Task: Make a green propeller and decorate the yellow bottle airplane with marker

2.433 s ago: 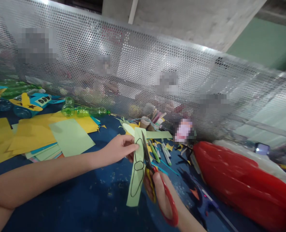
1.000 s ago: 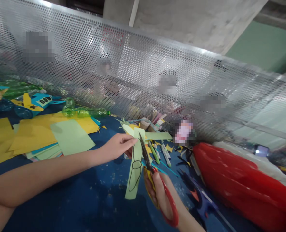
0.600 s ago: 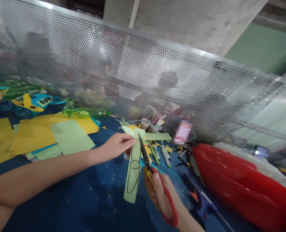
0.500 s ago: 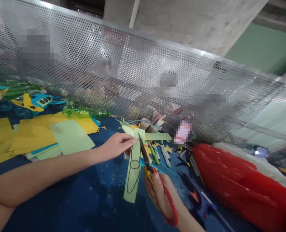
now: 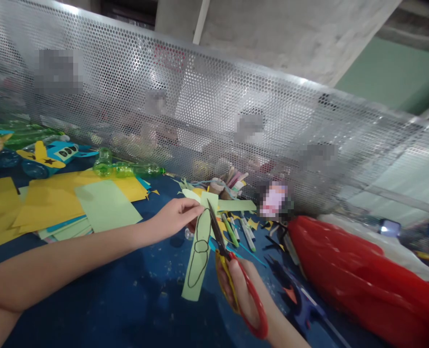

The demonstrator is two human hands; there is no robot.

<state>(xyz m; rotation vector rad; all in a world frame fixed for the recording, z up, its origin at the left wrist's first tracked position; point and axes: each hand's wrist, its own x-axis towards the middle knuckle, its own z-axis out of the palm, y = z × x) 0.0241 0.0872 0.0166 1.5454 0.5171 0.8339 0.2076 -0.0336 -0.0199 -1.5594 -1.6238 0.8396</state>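
Pale-green paper strip point(image 5: 194, 275) swings left at the scissors point(image 5: 221, 243)

Far left of the strip, a blue-and-yellow model plane point(image 5: 64, 151) stands beyond yellow paper sheets point(image 5: 51, 200) on the blue desk point(image 5: 127, 299). Just left of the strip, the left hand point(image 5: 185, 215) pinches its upper edge between thumb and fingers, holding it above the desk. The strip bears a black propeller-like outline; its lower end has shifted leftward over the last moments, while the scissors have barely moved. That seems to set the outline's upper right side along the blades; how deep any cut runs, I cannot tell. Right of the strip, the right hand point(image 5: 241, 282) grips the scissors by their red-and-yellow handles, the blade tip over the strip's upper part. Farther right of it lie markers point(image 5: 248, 233), a blue glue gun point(image 5: 305, 307) and a red plastic bag point(image 5: 359, 270).
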